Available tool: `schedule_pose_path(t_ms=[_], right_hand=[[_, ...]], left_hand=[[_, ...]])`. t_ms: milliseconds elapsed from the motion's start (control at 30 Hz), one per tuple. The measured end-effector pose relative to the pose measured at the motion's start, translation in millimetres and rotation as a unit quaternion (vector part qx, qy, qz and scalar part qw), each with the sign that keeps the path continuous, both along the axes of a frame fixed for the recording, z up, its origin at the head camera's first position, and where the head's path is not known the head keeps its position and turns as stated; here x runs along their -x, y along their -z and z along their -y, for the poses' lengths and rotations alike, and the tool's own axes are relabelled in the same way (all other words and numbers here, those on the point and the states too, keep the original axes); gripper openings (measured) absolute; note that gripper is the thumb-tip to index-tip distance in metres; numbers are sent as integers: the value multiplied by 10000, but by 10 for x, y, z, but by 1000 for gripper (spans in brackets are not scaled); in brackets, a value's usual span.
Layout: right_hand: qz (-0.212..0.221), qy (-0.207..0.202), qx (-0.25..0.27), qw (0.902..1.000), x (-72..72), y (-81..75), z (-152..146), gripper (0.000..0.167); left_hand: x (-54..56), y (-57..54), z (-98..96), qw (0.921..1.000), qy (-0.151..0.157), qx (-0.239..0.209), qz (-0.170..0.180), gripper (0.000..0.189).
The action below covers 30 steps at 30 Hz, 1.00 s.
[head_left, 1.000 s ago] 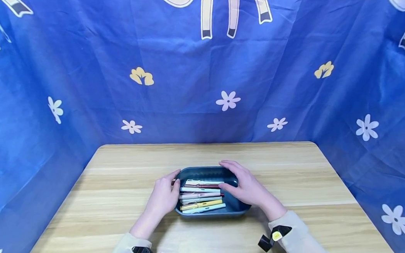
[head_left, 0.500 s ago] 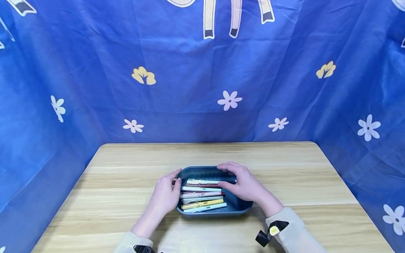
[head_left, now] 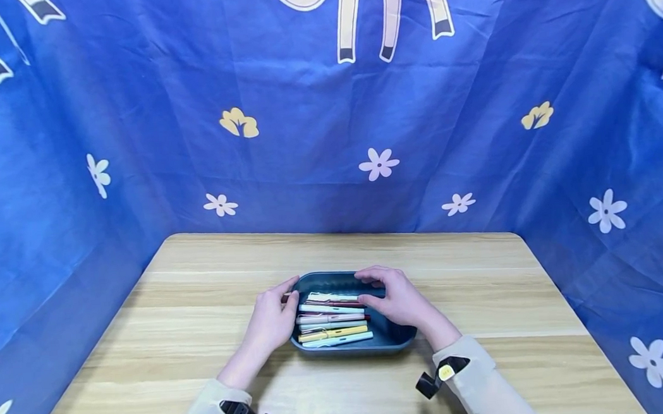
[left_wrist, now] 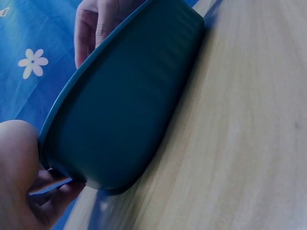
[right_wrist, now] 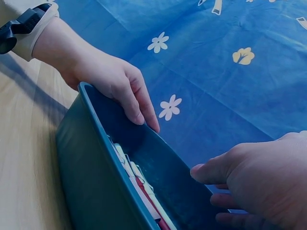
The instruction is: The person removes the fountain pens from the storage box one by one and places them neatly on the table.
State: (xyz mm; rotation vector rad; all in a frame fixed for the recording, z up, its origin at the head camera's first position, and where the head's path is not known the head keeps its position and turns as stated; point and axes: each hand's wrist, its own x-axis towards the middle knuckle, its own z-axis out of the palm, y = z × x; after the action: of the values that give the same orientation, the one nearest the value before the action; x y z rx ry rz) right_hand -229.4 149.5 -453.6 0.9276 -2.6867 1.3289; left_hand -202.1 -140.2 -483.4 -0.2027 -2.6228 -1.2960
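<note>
1. Here are the pens (head_left: 332, 318), all I can see of them lying in the left part of the dark teal box (head_left: 389, 336), roughly side by side. None looks lifted.
2. What's just changed? Very little: the right hand (head_left: 396, 299) has edged slightly inward, towards the pen ends. The pens hold their arrangement, so I judge the handling is at the positioning stage, with nothing picked out.
3. Counting now: at least seven pens, one of them a yellow pen (head_left: 341, 332). Overlap at the far side means I can't rule out an eighth. One box, two hands.
4. The left hand (head_left: 272, 318) grips the box's left end, thumb inside the rim, fingers outside.
5. The right hand is wide, thumb well apart from the fingers, over the far right of the box. I see nothing pinched in it; whether the thumb touches a pen, I can't tell.
6. The box sits mid-counter, on one wood-grained counter (head_left: 200, 291).
7. Further out, two wrist cameras (head_left: 428, 385), one per sleeve, and a blue patterned curtain (head_left: 304, 139) behind.
</note>
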Motion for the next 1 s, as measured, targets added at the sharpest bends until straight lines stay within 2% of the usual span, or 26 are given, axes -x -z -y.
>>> schedule_pose_path(t_ms=[367,633,1000], right_hand=[[392,-79,194,9990,56,42,44,39],[554,48,-44,9984,82,31,111,36],[758,-18,-74,9971,137,79,176,36]], left_hand=[[-6,52,-10,9999,-63,-144,70,40],[-8,55,-9,9996,-154,-200,108,40],[-17,52,-16,9995,-176,-201,157,40]])
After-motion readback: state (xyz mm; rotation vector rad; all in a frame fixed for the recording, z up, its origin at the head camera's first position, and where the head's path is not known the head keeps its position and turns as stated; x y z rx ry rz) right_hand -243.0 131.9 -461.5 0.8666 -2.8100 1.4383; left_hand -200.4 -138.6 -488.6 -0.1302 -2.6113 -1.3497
